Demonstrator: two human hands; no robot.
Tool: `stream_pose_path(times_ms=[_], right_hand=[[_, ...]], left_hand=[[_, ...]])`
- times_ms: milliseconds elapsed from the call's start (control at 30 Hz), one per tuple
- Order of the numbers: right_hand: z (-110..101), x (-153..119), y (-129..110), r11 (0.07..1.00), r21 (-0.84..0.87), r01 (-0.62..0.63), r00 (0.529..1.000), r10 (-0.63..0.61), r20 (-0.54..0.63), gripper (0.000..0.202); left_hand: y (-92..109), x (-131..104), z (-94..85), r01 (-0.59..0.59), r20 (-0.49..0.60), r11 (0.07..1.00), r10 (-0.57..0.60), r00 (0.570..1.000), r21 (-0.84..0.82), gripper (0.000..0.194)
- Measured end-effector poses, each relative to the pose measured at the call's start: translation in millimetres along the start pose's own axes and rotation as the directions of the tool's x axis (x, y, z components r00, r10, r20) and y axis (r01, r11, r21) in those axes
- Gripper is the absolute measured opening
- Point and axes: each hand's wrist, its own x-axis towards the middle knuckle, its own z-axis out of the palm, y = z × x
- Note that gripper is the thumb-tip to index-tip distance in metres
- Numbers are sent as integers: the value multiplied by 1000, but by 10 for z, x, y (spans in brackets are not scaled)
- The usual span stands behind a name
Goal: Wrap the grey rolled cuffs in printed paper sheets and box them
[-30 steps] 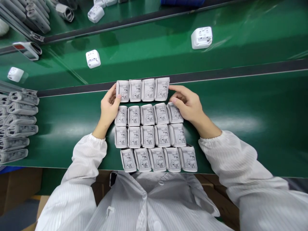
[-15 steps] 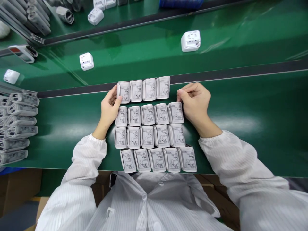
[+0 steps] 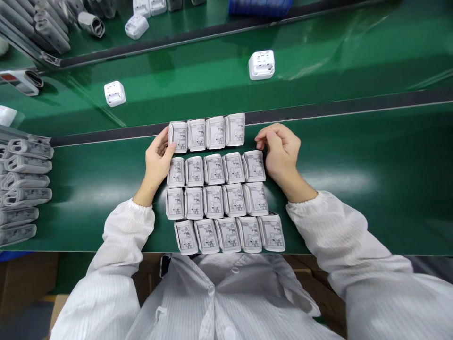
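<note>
Several folded paper leaflets [image 3: 213, 169], grey-white with line drawings on top, lie in rows on the green bench. At the left end of the farthest, shorter row, my left hand [image 3: 158, 158] holds the end leaflet [image 3: 178, 137], thumb on its near left corner and fingers at its left side. My right hand [image 3: 280, 150] rests just past the right end of that row, a small gap away from the last leaflet [image 3: 235, 130]. Its fingers are curled in, with nothing visible in them, above the right end of the second row.
White plug adapters [image 3: 262, 64] [image 3: 115, 93] sit on the raised green strip behind the bench. More folded leaflets [image 3: 28, 163] are stacked at the left. A blue tray [image 3: 260, 7] and further adapters [image 3: 137, 26] stand on the upper shelf.
The view has shifted slightly, moving things left in the picture. My right thumb has drawn back a little from the index fingertip. My left hand keeps its place on the end leaflet.
</note>
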Motion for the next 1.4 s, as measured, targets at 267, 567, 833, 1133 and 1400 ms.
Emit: stream_pose_path(times_ms=[267, 567, 833, 1133, 1400], right_hand=[[-35, -32, -66, 987, -162, -8, 999, 13, 34, 62], [4, 23, -66, 995, -77, -68, 988, 78, 135, 29], [-21, 22, -132, 993, -112, 27, 975, -1, 222, 27], [-15, 21, -115, 991, -135, 9, 976, 20, 216, 23], [-20, 17, -108, 989, -140, -35, 979, 63, 196, 19]], left_hand=[[17, 0, 4, -20, 0, 1000, 20, 1000, -7, 75], [18, 19, -21, -15, 17, 1000, 15, 1000, -3, 78], [19, 14, -4, -19, -1, 1000, 19, 1000, -15, 77], [18, 15, -5, -10, 3, 1000, 10, 1000, -15, 76], [65, 10, 8, 10, -2, 1000, -10, 1000, -25, 77]])
